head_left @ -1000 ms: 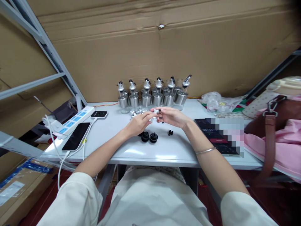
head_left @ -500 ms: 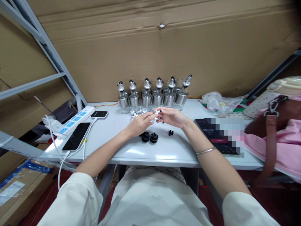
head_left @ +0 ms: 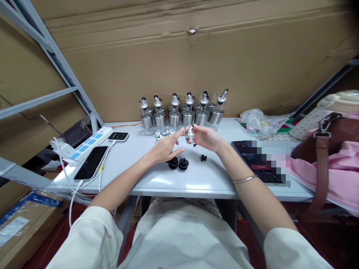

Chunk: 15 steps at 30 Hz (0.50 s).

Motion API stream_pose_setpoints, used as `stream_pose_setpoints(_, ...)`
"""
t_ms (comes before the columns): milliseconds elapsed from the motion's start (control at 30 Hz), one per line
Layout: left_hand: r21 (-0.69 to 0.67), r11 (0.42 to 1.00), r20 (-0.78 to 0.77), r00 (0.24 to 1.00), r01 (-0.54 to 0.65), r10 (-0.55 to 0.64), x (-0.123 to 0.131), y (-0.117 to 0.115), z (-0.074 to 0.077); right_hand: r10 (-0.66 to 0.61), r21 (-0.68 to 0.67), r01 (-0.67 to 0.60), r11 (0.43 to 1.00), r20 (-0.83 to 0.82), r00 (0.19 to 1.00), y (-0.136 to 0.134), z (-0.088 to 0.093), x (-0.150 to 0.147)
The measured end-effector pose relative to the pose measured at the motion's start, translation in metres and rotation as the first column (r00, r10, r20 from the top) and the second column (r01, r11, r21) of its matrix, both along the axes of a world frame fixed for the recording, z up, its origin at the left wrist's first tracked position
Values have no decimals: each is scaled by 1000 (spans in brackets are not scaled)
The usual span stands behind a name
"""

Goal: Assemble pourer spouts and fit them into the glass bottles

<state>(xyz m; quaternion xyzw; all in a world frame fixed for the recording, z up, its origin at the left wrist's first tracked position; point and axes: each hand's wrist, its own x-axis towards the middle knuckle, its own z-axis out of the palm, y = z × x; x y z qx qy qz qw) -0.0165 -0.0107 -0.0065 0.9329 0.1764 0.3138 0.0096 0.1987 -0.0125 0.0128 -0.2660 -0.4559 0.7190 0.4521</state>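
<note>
In my right hand (head_left: 207, 138) is a silver bottle pourer top (head_left: 190, 135), held upright between the fingers. My left hand (head_left: 166, 148) is just left of it, fingers spread and thumb apart, with the fingertips close to the pourer; whether they touch it I cannot tell. Partly hidden behind the left hand lie several more silver pourer tops (head_left: 159, 136). Two round black stoppers (head_left: 183, 164) sit on the table below the hands, and part of another shows by the left hand. Small black caps (head_left: 203, 158) lie beneath my right hand.
Several glass bottles with steel sleeves (head_left: 174, 119) stand in rows at the back, the front ones with pourers. A power strip (head_left: 91, 144) and phone (head_left: 91, 163) are at left. Another phone (head_left: 252, 160), a plastic bag (head_left: 262, 121) and a pink bag (head_left: 340, 172) are at right.
My left fingers have come off the pourer top and spread apart. The pourer is now turned upright in my right hand, and more of it shows.
</note>
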Motion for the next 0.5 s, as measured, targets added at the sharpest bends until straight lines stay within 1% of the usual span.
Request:
stream_pose_setpoints(100,-44,997,8,998,62,-61,0,-3,1,-75,-15,75,997,-46,996,2,2,4)
stream_pose_setpoints(167,-70,993,-6,995,96,-97,1,-7,4,-101,-31,99,995,-60,993,3,3,6)
stream_pose_setpoints(200,-86,991,-37,994,99,-103,1,-10,6,-106,-41,103,994,-62,992,3,3,7)
stream_pose_setpoints(267,-124,989,-154,983,78,-97,3,-15,9,-108,-57,105,993,-60,992,3,3,7)
stream_pose_setpoints(333,-161,985,-268,958,58,-100,5,-18,11,-104,-61,100,993,-58,993,3,2,7)
stream_pose_setpoints(367,-180,982,-300,948,55,-108,5,-19,12,-103,-61,99,993,-60,993,4,2,6)
stream_pose_setpoints(433,-214,975,-312,942,57,-124,5,-19,12,-106,-62,102,993,-67,992,4,1,6)
stream_pose_setpoints(500,-234,970,-284,950,60,-128,6,-19,11,-114,-73,109,991,-75,991,5,1,6)
